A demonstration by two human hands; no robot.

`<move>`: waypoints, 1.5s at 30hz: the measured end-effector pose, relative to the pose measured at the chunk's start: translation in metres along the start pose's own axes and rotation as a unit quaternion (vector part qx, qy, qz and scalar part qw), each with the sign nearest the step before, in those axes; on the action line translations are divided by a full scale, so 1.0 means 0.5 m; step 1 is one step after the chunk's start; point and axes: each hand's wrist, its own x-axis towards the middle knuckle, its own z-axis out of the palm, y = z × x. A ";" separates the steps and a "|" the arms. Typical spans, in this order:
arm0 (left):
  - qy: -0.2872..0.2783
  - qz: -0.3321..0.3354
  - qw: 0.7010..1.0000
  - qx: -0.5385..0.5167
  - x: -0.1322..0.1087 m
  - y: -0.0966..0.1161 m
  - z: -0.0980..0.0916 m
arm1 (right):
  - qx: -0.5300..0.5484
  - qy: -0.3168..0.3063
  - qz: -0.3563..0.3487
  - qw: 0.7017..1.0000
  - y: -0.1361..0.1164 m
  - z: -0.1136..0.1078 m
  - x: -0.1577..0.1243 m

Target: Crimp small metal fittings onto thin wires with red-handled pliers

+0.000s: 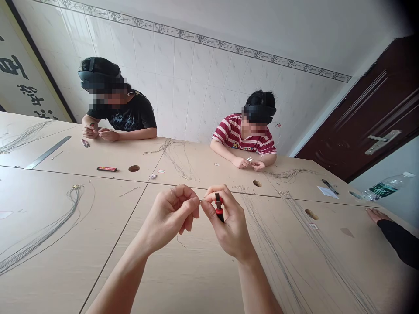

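Left hand [175, 213] and right hand [227, 222] meet fingertip to fingertip, raised over a pale wood-toned worktop [163, 283], near the centre of the view. The left thumb and forefinger are pinched together on a fine strand [181, 244], whose loose end hangs below the palm. Right thumb and forefinger close at the same spot, on a tiny piece [200, 202] too small to make out. Tucked in the right hand is a small tool [219, 210] with a red and black handle; its working end is not clear.

To the left on the worktop lies a bundle of grey strands [67, 213] with gold-coloured tips; more long strands [271, 248] spread out to the right. Farther off are a metal ruler [49, 151] and a red and black stick-shaped object [107, 168].

Across the worktop sit two people, one in a black T-shirt [139, 115], one in a red and white striped shirt [229, 131]. At the right edge, another person's dark sleeve [397, 242] reaches in, near a clear bottle [389, 185].
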 end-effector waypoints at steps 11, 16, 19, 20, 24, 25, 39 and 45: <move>0.008 -0.012 1.000 -0.008 0.004 0.003 0.003 | -0.050 0.002 -0.039 0.998 0.004 0.003 -0.001; 0.001 0.004 1.000 0.014 0.004 0.007 -0.002 | -0.044 0.010 -0.041 0.998 0.005 0.002 -0.001; -0.005 0.014 0.999 0.030 0.004 0.005 -0.004 | -0.041 0.013 -0.037 0.998 0.006 0.001 -0.002; -0.007 0.016 0.999 0.035 0.004 0.003 -0.004 | -0.041 0.014 -0.036 0.998 0.007 0.001 -0.002; -0.013 0.017 0.999 0.043 0.004 0.000 -0.003 | -0.037 0.015 -0.037 0.999 0.006 0.000 -0.002; -0.014 0.018 0.999 0.043 0.004 0.000 -0.003 | -0.036 0.015 -0.037 0.999 0.006 0.000 -0.002; -0.007 0.018 0.999 -0.027 0.001 0.005 -0.003 | -0.032 0.011 -0.034 0.999 0.004 -0.001 -0.003; 0.000 0.002 1.000 -0.019 0.002 0.001 -0.002 | -0.030 0.010 -0.033 0.999 0.005 0.000 -0.003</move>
